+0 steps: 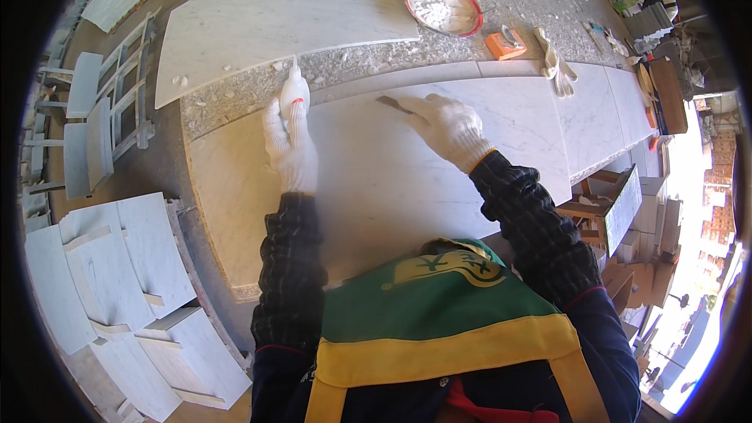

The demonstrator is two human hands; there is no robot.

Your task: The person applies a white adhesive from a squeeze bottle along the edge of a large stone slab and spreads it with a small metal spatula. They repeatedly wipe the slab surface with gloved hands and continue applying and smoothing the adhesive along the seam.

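My left hand (291,141), in a white knit glove, is closed round a white squeeze bottle (297,86) with a pointed nozzle and a red ring. Its nozzle points away from me, near the far edge of a pale veined stone slab (376,164). In my gloved right hand (450,127) is a thin dark scraper blade (393,104), held low over the same slab with its tip toward the left. Whether the blade touches the stone I cannot tell. Both forearms, in dark checked sleeves, reach over the slab.
Beyond lies another large slab (290,19). A red-rimmed bowl (478,25) of white paste holds scrapers. Nearby are an orange box (505,43) and an empty glove (554,63). Stone chips litter the rough bench. Stacked tiles (110,282) stand at the left, a wooden stool (599,207) at the right.
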